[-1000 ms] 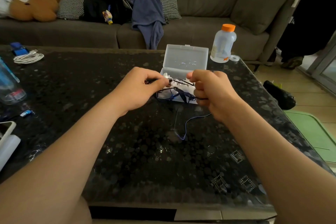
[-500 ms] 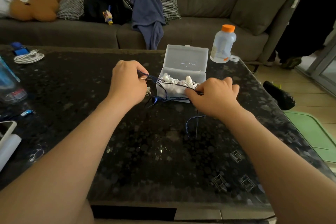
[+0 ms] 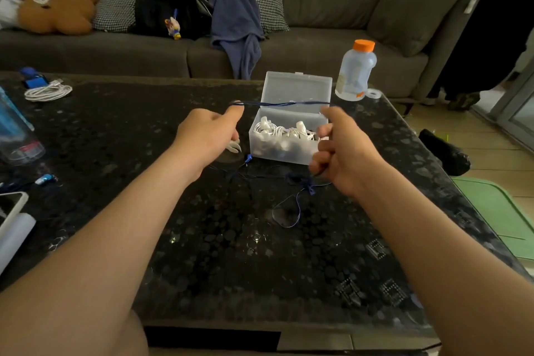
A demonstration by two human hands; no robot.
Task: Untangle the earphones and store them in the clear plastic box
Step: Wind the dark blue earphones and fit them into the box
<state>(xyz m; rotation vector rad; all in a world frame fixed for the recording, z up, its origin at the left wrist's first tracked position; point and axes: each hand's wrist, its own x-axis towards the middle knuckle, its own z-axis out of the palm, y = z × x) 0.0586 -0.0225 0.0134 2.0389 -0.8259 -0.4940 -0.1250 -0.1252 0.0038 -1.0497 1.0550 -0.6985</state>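
Note:
A thin blue earphone cable (image 3: pixel 284 103) is stretched taut and level between my two hands, just above the open clear plastic box (image 3: pixel 281 150). My left hand (image 3: pixel 206 136) pinches one end at the left of the box; my right hand (image 3: pixel 339 153) grips the other at its right. More of the blue cable, with a knotted clump (image 3: pixel 303 182) and a loop, lies on the dark table (image 3: pixel 202 240) in front of the box. White earphones (image 3: pixel 284 131) fill the box; its lid stands upright behind.
A clear bottle with an orange cap (image 3: pixel 357 71) stands behind and right of the box. A coiled white cable (image 3: pixel 47 92), a drinking bottle (image 3: pixel 14 133) and a phone (image 3: pixel 10 205) sit along the table's left side. A sofa with cushions and clothes lies beyond.
My hands have drawn apart and risen, pulling the blue cable from a slack tangle into a straight line across the box. More loose cable now lies on the table.

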